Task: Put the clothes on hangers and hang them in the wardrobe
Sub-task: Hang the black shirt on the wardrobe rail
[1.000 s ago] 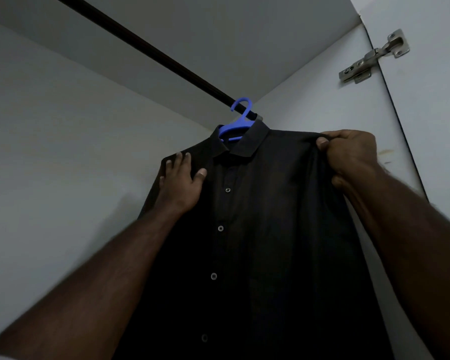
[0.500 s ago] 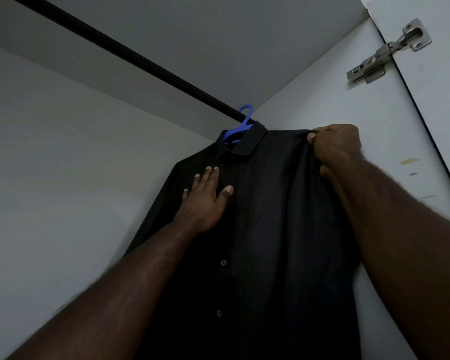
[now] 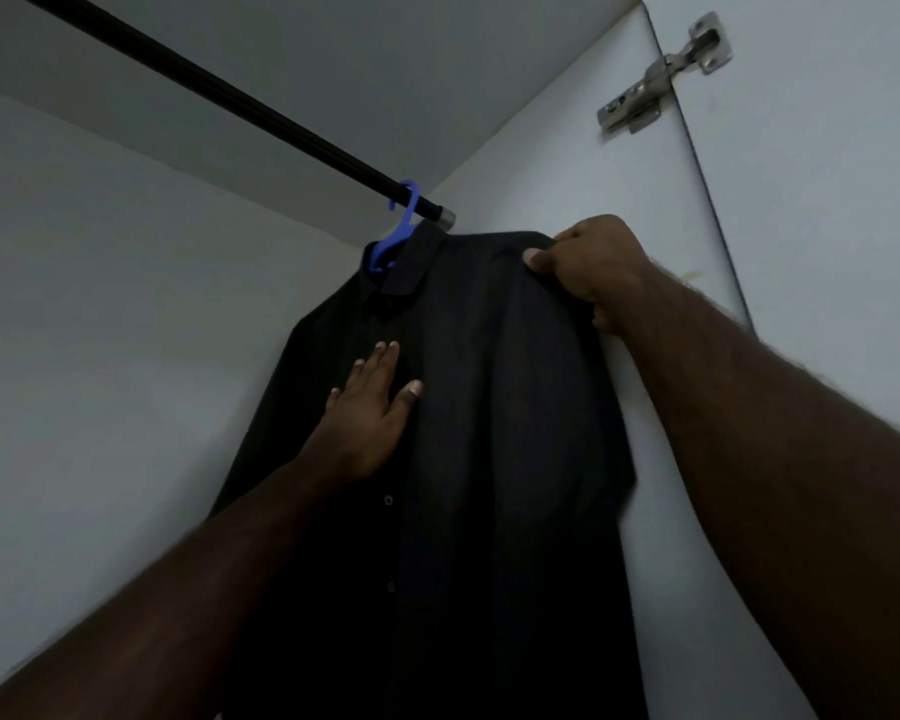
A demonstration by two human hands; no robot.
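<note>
The fingers [image 3: 385, 356] of the left hand [image 3: 372, 407] are straight and slightly spread, lying flat on the front of the black shirt [image 3: 489, 433] just below its collar. The right hand [image 3: 588, 270] has its fingers curled, pinching the shirt's shoulder edge with the thumb on top. The shirt hangs on a blue hanger [image 3: 396, 236], hooked over the dark rail [image 3: 240, 101] at its right end, beside the wardrobe's side wall [image 3: 567, 163]. A metal hinge [image 3: 666, 75] sits on the door above.
</note>
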